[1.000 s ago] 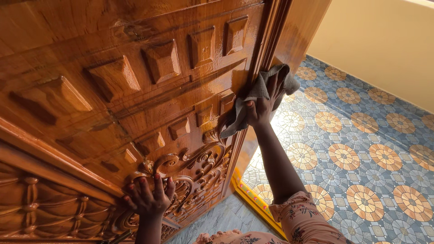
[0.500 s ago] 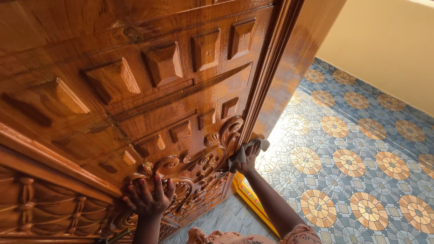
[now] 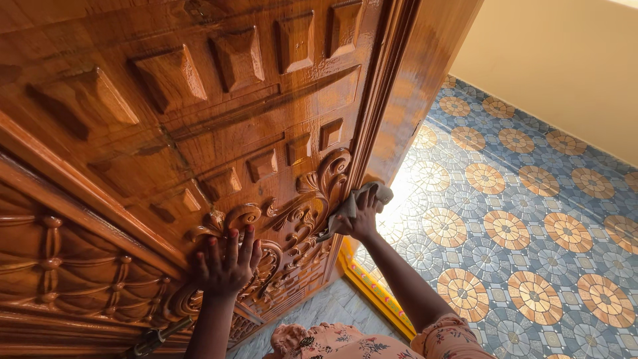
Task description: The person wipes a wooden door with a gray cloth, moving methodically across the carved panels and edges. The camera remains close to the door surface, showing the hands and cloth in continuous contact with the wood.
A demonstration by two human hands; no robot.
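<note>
A glossy carved wooden door (image 3: 219, 113) fills the left of the head view, with raised square blocks above and scrollwork low down. My left hand (image 3: 226, 266) lies flat with fingers spread on the scroll carving near the door's bottom. My right hand (image 3: 362, 216) grips a grey cloth (image 3: 352, 205) and presses it against the door's outer edge moulding beside the scrollwork. My right forearm runs down to a floral pink sleeve (image 3: 452, 336).
Patterned blue and orange floor tiles (image 3: 531, 226) spread to the right. A cream wall (image 3: 565, 60) rises behind them. A yellow painted threshold strip (image 3: 372, 289) lies below the door edge. A dark metal bolt (image 3: 153, 339) sits at the door's lower left.
My right hand with the cloth has slid down the door edge from high up to the level of the scrollwork. My left hand stays on the carving.
</note>
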